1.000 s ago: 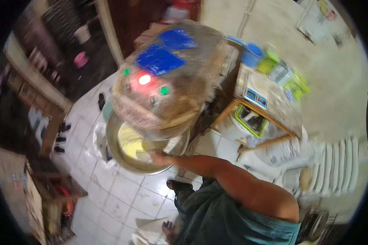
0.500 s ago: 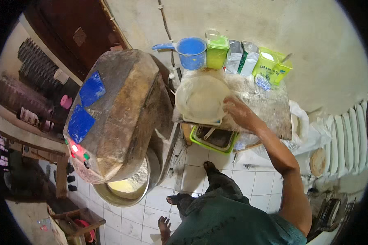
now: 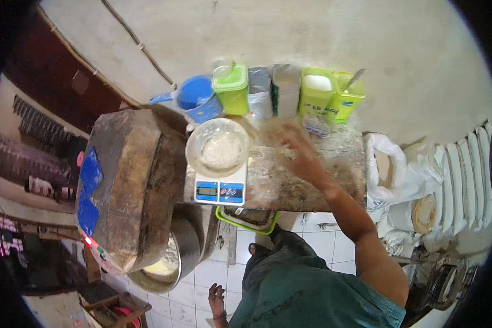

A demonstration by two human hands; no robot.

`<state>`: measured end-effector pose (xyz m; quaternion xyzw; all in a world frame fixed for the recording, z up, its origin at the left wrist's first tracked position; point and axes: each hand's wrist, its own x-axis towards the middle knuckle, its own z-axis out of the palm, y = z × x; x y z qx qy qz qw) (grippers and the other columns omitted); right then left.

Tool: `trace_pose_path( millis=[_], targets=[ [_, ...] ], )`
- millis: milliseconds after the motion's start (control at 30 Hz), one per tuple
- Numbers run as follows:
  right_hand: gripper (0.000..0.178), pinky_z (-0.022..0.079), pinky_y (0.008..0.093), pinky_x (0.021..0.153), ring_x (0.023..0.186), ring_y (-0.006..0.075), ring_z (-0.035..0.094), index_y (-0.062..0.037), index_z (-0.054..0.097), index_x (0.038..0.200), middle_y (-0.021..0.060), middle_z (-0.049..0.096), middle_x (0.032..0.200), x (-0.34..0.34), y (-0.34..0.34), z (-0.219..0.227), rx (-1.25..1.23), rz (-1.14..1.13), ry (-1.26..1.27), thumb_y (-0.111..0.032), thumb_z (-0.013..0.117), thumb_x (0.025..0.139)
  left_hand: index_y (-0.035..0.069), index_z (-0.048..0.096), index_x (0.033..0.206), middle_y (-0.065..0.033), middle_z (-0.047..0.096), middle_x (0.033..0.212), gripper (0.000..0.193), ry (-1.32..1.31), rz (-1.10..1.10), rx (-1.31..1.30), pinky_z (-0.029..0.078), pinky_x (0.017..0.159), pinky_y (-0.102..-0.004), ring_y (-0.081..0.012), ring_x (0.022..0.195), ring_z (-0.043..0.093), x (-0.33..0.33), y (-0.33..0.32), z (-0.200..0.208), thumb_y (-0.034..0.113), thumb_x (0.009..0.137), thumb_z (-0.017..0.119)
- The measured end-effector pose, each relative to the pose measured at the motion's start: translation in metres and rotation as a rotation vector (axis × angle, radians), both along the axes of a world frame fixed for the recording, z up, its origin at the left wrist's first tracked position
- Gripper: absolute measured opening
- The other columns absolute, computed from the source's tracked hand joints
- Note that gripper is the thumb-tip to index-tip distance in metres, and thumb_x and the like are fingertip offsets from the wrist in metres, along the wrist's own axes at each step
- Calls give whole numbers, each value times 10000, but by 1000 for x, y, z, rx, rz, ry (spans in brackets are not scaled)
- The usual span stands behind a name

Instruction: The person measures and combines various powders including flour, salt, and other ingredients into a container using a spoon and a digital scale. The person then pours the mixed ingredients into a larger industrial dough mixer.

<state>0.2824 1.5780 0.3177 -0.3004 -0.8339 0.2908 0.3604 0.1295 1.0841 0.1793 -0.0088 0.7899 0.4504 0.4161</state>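
Note:
My right hand [image 3: 299, 153] is over the wooden table, somewhat blurred, fingers stretched out and apart with nothing seen in them. To its left, a translucent plastic bowl [image 3: 193, 155] with white powder in it rests on a white kitchen scale [image 3: 235, 177] with a blue panel. The hand is apart from the bowl. Behind it are two silvery packets [image 3: 261, 105] and a lime-green tub [image 3: 317, 98] of white powder. My left hand [image 3: 217, 299] hangs low beside my body over the tiled floor, fingers loosely apart, holding nothing.
A large worn mixer [image 3: 128, 180] stands left, its metal bowl [image 3: 187, 254] below holding pale powder. On the table [image 3: 322, 188] are a blue dipper [image 3: 199, 98], a lidded green container [image 3: 232, 93] and a green tub with a spoon [image 3: 347, 104]. White sacks [image 3: 388, 186] stand right.
My right hand has let go of the bowl's rim and moved right of it. The bowl now sits with the scale's panel showing. The view has shifted; my left hand still hangs low.

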Motion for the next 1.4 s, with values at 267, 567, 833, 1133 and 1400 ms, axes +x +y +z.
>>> trace_pose_path(
  millis=[267,567,833,1133,1400],
  targets=[
    [313,434,295,713,807,194,562,-6,588,947,110,617,852,162,136,36,-85,-821,256,-283,565,802,-18,467,1119,-102,554,1041,298,-46,-983,617,405,850,-277,-170,978,532,10,228,137,64,838,520],
    [478,441,407,633,646,323,581,17,622,697,178,612,712,164,238,34,-64,-700,-339,-456,574,747,58,472,1148,-120,518,1075,363,1248,-1147,949,386,874,-365,-270,1010,491,72,518,175,102,789,506],
    [262,411,425,803,901,320,534,-61,622,915,135,598,948,177,212,39,206,-616,-207,-275,536,792,98,581,1007,-74,595,883,273,1612,-1518,550,429,786,-353,-238,913,520,72,570,170,119,736,555],
    [252,449,284,639,650,157,562,45,549,832,81,557,688,176,208,85,-516,-67,260,-200,491,849,145,542,991,-127,562,777,278,1430,-1770,501,459,609,-423,-307,781,572,64,582,176,41,747,458],
    [309,414,290,549,570,144,509,-3,542,794,69,541,675,167,220,113,-365,19,-30,-265,398,872,146,514,1036,-142,533,909,318,1389,-1689,475,463,684,-409,-313,829,563,57,549,176,48,737,476]
  ],
)
